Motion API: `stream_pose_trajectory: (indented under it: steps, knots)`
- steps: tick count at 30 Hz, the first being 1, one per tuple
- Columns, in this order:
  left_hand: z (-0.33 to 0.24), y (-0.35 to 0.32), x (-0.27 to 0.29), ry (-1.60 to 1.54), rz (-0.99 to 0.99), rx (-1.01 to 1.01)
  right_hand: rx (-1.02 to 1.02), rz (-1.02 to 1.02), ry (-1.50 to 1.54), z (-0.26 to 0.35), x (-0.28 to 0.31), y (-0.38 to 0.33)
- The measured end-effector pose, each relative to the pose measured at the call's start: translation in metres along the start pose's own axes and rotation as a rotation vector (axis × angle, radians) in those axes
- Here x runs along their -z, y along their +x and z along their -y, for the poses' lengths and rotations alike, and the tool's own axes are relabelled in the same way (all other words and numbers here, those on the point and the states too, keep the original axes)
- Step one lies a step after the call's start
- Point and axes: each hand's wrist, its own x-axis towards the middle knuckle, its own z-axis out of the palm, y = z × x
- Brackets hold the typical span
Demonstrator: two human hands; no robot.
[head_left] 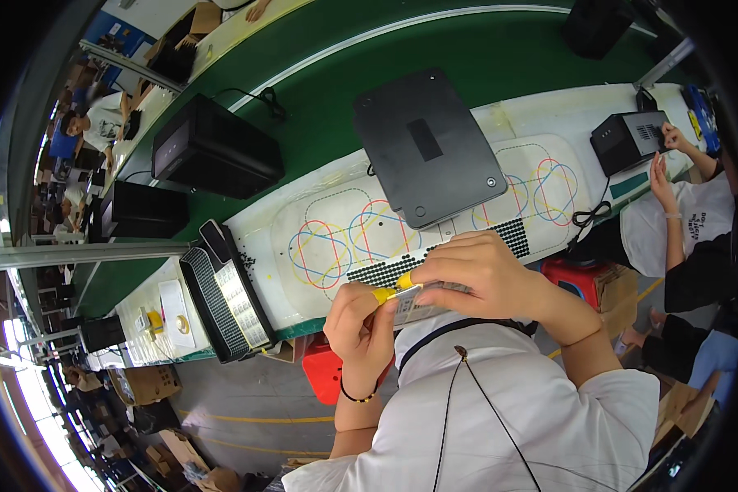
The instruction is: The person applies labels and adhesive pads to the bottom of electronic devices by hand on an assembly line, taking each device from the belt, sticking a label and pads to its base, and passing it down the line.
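My left hand [359,326] is closed, its thumb and a finger pinching the edge of a small whitish printed sheet [405,307]. My right hand [480,277] meets it at the same sheet, fingers bent and pressed together over it. Yellow finger cots cover fingertips on both hands. Just beyond the hands lies a sheet of black round pads [508,238], partly hidden by my right hand. A flat black device housing [430,148], with round feet at its corners, rests farther back on the bench.
A white mat [303,217] with coloured loops covers the bench [250,217]. At left stands a black tray [225,299] holding dotted and printed sheets. Black box-shaped devices [213,148] line the green conveyor [320,90]. A red stool [323,369] is below; a co-worker's hands [668,156] are at right.
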Motion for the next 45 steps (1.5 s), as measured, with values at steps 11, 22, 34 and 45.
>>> stream_pose_trajectory:
  steps: [11,22,34,45]
  knots:
    - [-0.003,0.005,-0.022,-0.088,0.050,0.141,0.172,-0.267,-0.213,-0.016,-0.001,-0.003]
    - [0.025,0.018,-0.020,-0.562,-0.131,0.736,0.213,-0.260,0.046,-0.026,0.043,0.009]
    - [0.219,-0.018,0.054,-0.409,-0.199,0.944,-0.152,-0.110,0.195,-0.117,0.064,0.078]
    - [0.309,-0.058,0.078,0.180,-0.661,0.903,-0.147,-0.099,0.108,-0.119,0.061,0.080]
